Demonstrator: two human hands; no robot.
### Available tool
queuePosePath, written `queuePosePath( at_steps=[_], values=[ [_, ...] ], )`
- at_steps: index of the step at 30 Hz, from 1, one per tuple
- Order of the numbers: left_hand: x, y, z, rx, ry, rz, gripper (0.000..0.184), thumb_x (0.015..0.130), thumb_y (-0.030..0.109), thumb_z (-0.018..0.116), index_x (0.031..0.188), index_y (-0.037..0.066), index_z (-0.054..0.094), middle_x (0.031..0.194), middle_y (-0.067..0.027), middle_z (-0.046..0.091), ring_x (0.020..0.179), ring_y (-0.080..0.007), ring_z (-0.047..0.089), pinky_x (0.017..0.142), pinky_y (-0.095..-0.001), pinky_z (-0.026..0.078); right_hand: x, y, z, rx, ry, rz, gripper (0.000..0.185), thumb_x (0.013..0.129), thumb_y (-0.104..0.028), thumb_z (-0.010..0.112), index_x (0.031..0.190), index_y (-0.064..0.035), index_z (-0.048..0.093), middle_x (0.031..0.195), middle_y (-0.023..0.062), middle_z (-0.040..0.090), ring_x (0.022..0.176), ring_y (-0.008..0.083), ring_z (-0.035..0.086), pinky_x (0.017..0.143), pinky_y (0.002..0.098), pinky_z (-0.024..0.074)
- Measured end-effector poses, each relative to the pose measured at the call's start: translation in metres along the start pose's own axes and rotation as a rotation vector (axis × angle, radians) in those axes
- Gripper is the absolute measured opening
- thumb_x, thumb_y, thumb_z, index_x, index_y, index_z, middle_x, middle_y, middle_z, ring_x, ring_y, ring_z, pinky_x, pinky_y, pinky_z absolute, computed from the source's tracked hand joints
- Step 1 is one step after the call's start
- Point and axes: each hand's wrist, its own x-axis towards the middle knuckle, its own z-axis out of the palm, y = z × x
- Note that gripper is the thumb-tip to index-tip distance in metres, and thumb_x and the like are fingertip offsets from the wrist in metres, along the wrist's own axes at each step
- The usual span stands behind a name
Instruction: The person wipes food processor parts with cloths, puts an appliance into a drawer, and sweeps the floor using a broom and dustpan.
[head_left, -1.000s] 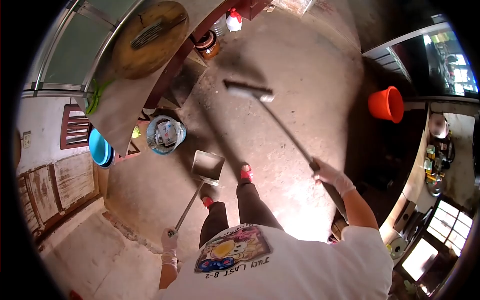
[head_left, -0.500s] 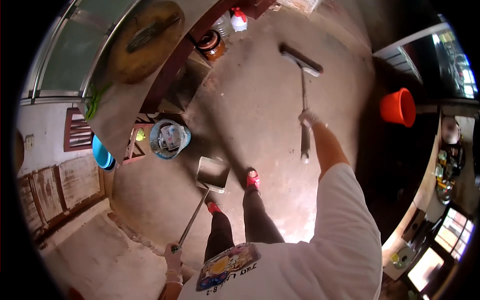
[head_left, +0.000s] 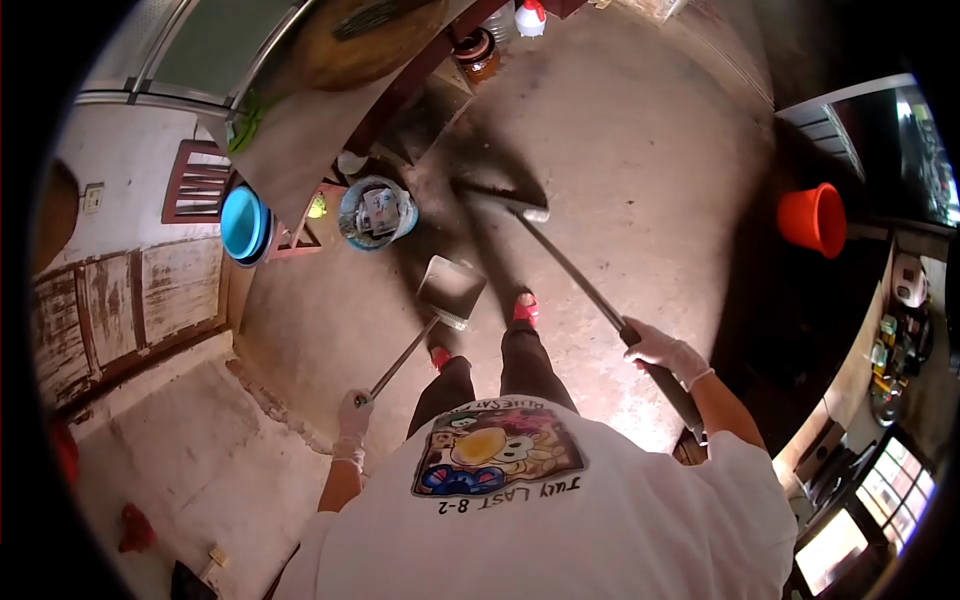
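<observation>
My right hand [head_left: 660,352], in a thin see-through glove, is wrapped round the handle of a long broom [head_left: 572,265]. The broom slants away to the left, and its wide head [head_left: 500,203] rests on the floor in shadow beyond my feet. My left hand [head_left: 354,415], gloved as well, is closed on the upper end of a long-handled dustpan [head_left: 452,288]. The pan lies on the floor ahead of my red shoes, its open side facing away from me. Whether any dirt lies in it, I cannot tell. The broom head is apart from the pan, farther off.
A blue bin [head_left: 404,228] with rubbish stands left of the broom head, beside a counter [head_left: 300,150]. Light-blue basins [head_left: 243,222] are farther left. An orange bucket [head_left: 812,220] stands at the right, near a dark counter. A brown jar [head_left: 477,58] and a white-and-red bottle [head_left: 530,18] are at the back.
My right hand has drawn back toward my body, and the broom head has swept from far right to nearer left. The dustpan stays in my left hand. My view has shifted.
</observation>
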Motion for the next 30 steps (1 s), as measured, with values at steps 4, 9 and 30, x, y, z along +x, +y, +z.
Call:
queuePosePath(
  at_steps=[4,9,30],
  values=[
    [-0.004,-0.011,-0.006,-0.036,0.001,-0.009,0.013,0.07,0.006,0.064,0.082,0.005,0.06,0.08,-0.0053,0.064,0.073,-0.0148,0.059,0.071,-0.0268,0.047,0.03,-0.056,-0.02,-0.089,0.13,-0.038,0.074,0.07,0.001,0.058,0.136,-0.0087,0.025,0.067,0.013,0.054,0.048,0.0208,0.055,0.042,0.0343,0.0459],
    [-0.018,-0.024,-0.008,-0.108,0.029,0.03,0.012,0.07,0.005,0.064,0.082,0.004,0.06,0.078,-0.0051,0.063,0.071,-0.0131,0.057,0.069,-0.0257,0.046,0.162,-0.125,-0.046,-0.243,0.398,-0.226,0.034,0.068,0.005,0.052,0.099,-0.0041,0.044,0.055,0.0114,0.051,0.044,0.0238,0.053,0.037,0.0374,0.0404],
    [-0.065,-0.224,-0.052,-0.209,0.041,-0.049,0.016,0.072,0.003,0.063,0.087,0.004,0.059,0.083,-0.0094,0.063,0.075,-0.0194,0.06,0.071,-0.0285,0.047,0.06,-0.039,0.191,-0.581,-0.053,0.057,0.057,0.071,-0.001,0.064,0.121,-0.0108,0.04,0.071,0.0078,0.05,0.051,0.0176,0.053,0.045,0.0314,0.0453]
  ],
)
